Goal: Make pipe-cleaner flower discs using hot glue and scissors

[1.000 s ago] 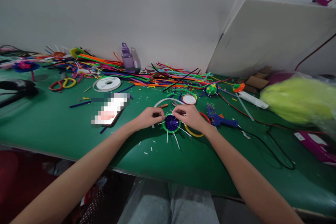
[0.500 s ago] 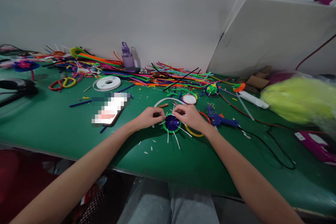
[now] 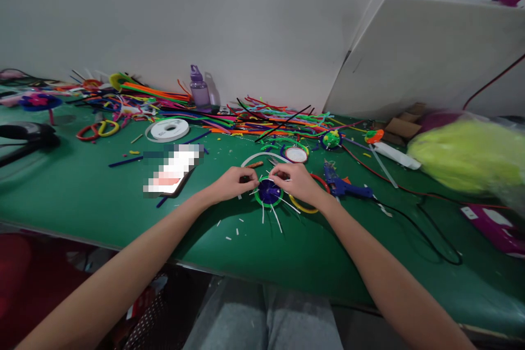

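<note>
Between my hands sits a small round craft piece (image 3: 269, 197) with a green rim and a dark blue-purple middle, and thin white strips stick out around it. My left hand (image 3: 240, 181) is closed in a pinch at its left edge. Over its upper right edge, my right hand (image 3: 293, 179) also pinches. What lies between the fingertips of either hand is too small to make out, though white strip ends show close by. Partly under my right wrist lie red and yellow scissors handles (image 3: 305, 209).
A blue glue gun (image 3: 348, 188) with a black cord lies to the right. On the left are a phone (image 3: 174, 172), a white ribbon spool (image 3: 169, 130) and scissors (image 3: 97, 130). Pipe cleaners (image 3: 270, 117) and a purple bottle (image 3: 199, 90) line the back. White scraps (image 3: 237, 231) lie in front.
</note>
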Demonstrator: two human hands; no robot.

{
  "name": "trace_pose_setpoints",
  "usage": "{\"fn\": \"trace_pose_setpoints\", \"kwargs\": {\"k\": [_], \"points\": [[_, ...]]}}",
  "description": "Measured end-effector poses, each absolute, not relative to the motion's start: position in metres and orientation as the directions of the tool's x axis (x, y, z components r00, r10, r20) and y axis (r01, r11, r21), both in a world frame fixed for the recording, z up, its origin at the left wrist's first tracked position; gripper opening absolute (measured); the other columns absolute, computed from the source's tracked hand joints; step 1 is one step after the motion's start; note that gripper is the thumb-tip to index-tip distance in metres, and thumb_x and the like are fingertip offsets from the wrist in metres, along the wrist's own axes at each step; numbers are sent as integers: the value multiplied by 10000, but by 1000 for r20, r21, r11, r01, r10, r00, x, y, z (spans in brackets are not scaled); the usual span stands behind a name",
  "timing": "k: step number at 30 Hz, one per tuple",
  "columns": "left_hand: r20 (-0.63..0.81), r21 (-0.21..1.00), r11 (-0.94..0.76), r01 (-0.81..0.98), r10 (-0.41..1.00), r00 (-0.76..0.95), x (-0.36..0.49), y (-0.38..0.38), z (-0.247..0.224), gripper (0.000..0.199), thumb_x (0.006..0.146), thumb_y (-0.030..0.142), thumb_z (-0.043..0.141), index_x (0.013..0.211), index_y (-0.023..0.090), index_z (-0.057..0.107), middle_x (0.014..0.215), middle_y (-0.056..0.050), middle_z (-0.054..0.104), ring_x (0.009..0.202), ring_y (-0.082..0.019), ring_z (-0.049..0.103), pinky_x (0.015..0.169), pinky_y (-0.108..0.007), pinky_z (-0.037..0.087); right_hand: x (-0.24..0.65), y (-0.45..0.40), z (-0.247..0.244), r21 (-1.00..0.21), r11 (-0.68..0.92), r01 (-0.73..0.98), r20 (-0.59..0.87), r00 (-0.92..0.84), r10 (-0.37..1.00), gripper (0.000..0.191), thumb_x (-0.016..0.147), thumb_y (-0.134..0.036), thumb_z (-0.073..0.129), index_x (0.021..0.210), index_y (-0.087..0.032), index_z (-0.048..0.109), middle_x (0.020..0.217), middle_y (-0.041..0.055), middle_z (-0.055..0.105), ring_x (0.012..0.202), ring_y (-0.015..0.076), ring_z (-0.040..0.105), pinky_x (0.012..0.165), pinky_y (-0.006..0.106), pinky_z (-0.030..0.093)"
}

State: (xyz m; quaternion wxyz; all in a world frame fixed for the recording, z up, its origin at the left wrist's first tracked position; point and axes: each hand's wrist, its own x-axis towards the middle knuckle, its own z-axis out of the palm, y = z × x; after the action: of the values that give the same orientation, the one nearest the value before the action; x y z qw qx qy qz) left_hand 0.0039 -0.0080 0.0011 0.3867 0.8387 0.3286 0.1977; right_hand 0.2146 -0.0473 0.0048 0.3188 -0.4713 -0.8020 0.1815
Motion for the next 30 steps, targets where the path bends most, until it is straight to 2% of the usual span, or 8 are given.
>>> {"fn": "trace_pose_setpoints", "kwargs": {"k": [11,19,30], "points": [[60,781,-468,413,715,697,5,-9,3,196,775,302,486,695,140,561,634,14,518,600,-100,446,573,-206,332,213,-49,5,-609,480,631,334,-345,877,114,816,-248,534,769,-180,613,678,8,596,611,118,508,571,235,372],[57,785,-447,430,742,668,4,-5,-1,182,770,270,485,676,132,559,608,23,492,582,-88,419,558,-209,313,222,-44,7,-630,430,647,342,-266,901,255,827,-384,536,960,-198,648,686,13,598,567,118,512,556,251,378],[70,777,-451,440,757,650,4,-4,-4,168,751,248,476,674,133,572,600,23,504,574,-88,425,552,-209,316,228,-45,15,-692,413,592,322,-258,911,223,796,-379,564,772,-168,635,628,8,561,538,105,457,506,243,353]]}}
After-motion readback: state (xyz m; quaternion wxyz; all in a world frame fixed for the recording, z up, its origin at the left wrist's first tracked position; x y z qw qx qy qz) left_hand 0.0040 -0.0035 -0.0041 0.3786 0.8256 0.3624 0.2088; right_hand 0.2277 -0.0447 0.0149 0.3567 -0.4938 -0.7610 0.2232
